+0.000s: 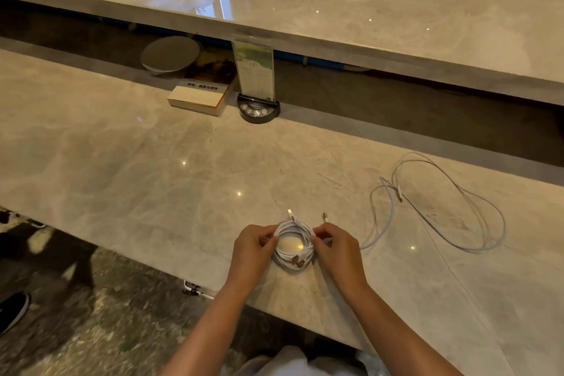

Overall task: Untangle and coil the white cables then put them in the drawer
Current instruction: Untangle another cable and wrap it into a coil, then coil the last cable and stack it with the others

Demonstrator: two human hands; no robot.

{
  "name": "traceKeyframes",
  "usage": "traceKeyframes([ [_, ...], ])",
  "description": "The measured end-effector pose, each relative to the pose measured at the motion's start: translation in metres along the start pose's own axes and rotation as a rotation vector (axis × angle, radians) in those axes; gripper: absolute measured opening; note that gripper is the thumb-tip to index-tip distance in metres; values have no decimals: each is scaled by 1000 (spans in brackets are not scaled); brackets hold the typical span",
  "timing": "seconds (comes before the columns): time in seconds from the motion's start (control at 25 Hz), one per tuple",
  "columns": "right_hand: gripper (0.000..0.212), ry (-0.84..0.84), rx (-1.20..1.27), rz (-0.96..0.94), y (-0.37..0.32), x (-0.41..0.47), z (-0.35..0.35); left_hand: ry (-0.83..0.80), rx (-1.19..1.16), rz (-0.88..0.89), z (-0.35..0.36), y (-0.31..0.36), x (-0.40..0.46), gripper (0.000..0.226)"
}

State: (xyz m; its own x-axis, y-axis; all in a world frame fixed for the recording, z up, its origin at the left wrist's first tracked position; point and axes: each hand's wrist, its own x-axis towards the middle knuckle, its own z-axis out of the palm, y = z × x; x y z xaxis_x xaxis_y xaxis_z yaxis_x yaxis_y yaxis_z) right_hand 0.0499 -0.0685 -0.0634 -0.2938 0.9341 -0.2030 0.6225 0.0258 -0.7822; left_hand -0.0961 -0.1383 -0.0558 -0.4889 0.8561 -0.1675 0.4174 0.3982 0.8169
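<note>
White coiled cable (293, 243) sits pinched between left hand (253, 250) and right hand (337, 250), each grip closed on its rim.

Book (200, 91) title too blurred.

Book (200, 91) cover — Chinese title, too blurry to read; card (256, 70) print illegible.
</note>
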Motion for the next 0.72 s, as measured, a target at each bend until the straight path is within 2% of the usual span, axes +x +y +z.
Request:
traceKeyframes([
  [0.16, 6, -1, 5, -29, 3, -2, 1, -12, 46, 42, 1, -2, 1, 24],
  [0.56, 20, 33, -66, -113, 4, 3, -7, -1, 49, -19, -14, -1, 7, 28],
  [0.72, 23, -5, -144, -149, 1, 0, -18, 1, 164, 107, -13, 15, 4, 29],
])
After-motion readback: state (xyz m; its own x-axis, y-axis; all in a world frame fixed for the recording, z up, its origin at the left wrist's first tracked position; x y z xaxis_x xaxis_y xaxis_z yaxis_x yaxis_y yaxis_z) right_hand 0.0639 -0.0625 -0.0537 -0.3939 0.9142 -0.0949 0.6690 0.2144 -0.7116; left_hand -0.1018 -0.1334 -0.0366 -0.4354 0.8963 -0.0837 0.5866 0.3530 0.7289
